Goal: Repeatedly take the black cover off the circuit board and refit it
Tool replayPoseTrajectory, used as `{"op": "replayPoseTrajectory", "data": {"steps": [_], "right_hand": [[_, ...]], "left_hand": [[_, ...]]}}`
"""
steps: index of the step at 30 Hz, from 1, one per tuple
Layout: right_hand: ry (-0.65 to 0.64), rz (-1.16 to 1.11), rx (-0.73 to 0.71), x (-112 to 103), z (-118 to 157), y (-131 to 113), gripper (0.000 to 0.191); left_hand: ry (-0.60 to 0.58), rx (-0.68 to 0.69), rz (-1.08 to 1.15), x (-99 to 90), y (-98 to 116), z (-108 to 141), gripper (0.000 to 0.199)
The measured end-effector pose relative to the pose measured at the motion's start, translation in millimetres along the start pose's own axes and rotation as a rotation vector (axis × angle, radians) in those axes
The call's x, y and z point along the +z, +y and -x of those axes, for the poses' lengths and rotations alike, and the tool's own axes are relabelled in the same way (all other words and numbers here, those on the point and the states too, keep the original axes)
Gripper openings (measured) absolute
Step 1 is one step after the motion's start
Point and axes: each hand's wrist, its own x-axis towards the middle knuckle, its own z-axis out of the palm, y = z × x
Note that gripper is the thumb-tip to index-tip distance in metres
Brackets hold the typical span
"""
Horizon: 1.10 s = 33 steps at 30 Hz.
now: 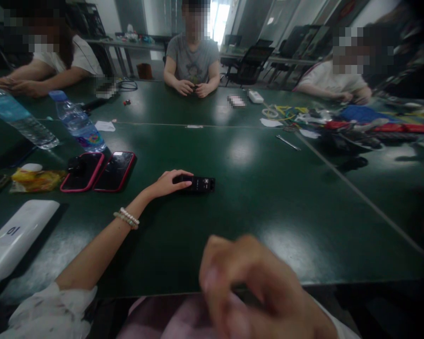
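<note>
Our hands are apart: the blurred right hand (268,287) curls nearest us, its contents unclear. Farther forward, our left hand (166,184) clasps one end of a black handheld device (202,184) — probably steadying it flat on the glossy green tabletop (169,245). Pink-cased smartphones (115,172) lie left of that hand; beyond both hands, a metal wrench (288,142), a grey-shirted person (192,59) and a mesh office chair (251,63).

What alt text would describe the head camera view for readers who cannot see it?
A left hand lies on a black device on a green table, while a blurred right hand curls in the foreground. Two pink-edged phones are at left; three people sit beyond.
</note>
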Motion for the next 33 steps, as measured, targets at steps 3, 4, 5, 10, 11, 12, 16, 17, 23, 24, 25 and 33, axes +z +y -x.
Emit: {"op": "replayPoseTrajectory", "data": {"steps": [3,4,5,10,11,12,16,17,23,24,25,33], "right_hand": [[0.302,0.019,-0.012,-23.8,-87.7,14.3,0.023],[0.420,0.087,-0.012,-34.4,-111.3,21.9,0.029],[0.507,0.170,0.004,-45.1,-129.3,31.6,0.035],[0.488,0.417,0.099,-78.9,-147.5,89.1,0.042],[0.445,0.407,0.142,-80.4,-144.5,97.3,0.044],[0.389,0.382,0.186,-80.8,-141.6,103.5,0.046],[0.273,0.330,0.279,-79.2,-136.6,113.0,0.048],[0.270,0.313,0.281,-79.3,-136.7,113.2,0.046],[0.259,0.159,0.290,-81.1,-138.5,109.6,0.040],[0.258,0.150,0.288,-81.0,-138.4,109.2,0.039],[0.256,0.141,0.286,-80.7,-138.2,109.1,0.039],[0.244,0.116,0.254,-80.4,-137.4,113.8,0.038]], "left_hand": [[0.023,0.033,-0.012,1.6,-1.7,-1.2,0.054],[0.019,0.032,-0.015,1.8,-2.1,-1.4,0.054],[0.012,0.027,-0.016,1.8,-2.4,-1.6,0.054],[0.002,0.022,-0.024,0.9,-1.8,-2.2,0.055],[0.001,0.024,-0.025,0.8,-1.6,-2.3,0.055],[0.000,0.025,-0.026,0.7,-1.4,-2.4,0.055],[0.003,0.019,-0.048,1.1,-0.8,-2.6,0.055],[0.006,0.020,-0.058,1.2,-0.7,-2.6,0.055],[-0.004,0.030,-0.058,1.1,-1.3,-3.0,0.053],[-0.008,0.033,-0.048,0.9,-1.7,-3.1,0.053],[-0.013,0.034,-0.036,0.6,-2.0,-3.2,0.053],[-0.036,0.038,0.067,-2.5,0.3,-2.9,0.052]]}}
